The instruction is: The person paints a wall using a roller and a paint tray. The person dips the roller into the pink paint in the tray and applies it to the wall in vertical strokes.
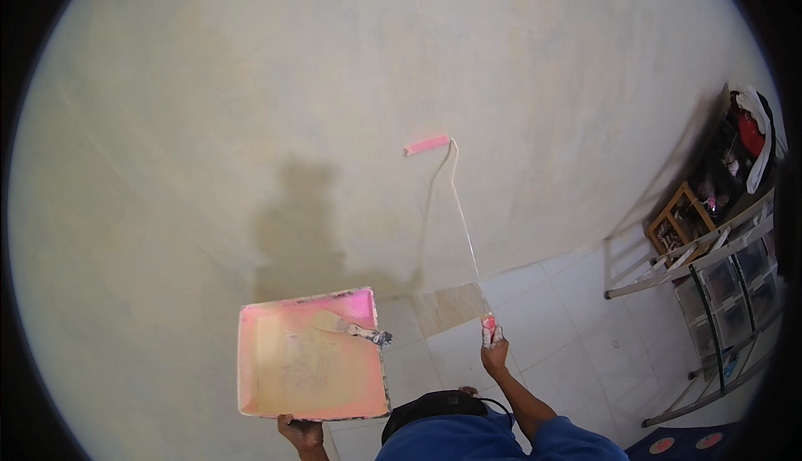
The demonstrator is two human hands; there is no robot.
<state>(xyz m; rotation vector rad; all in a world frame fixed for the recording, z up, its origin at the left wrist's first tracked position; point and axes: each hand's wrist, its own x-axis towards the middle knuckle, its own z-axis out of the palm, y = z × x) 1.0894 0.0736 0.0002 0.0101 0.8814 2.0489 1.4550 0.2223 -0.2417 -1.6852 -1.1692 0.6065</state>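
Observation:
My right hand (494, 352) is closed round the handle of a long-framed paint roller (464, 219). Its pink roller sleeve (428, 145) is up at the pale, patchy wall (209, 110), seemingly against it. With my left hand (302, 434) I grip the near edge of a paint tray (292, 369), fingers partly hidden beneath it. Cream and pink paint coats the tray. Across its right rim lies a paint-stained flat tool (355, 327), a brush or scraper, its handle sticking out.
Off to the right a metal ladder (702, 256) lies or leans beside clear plastic drawers (727, 294). Behind them are a wooden frame (681, 219) and a heap of bags and cloth (748, 139). White tiles (576, 336) cover the floor; a dark blue mat (689, 442) lies at lower right.

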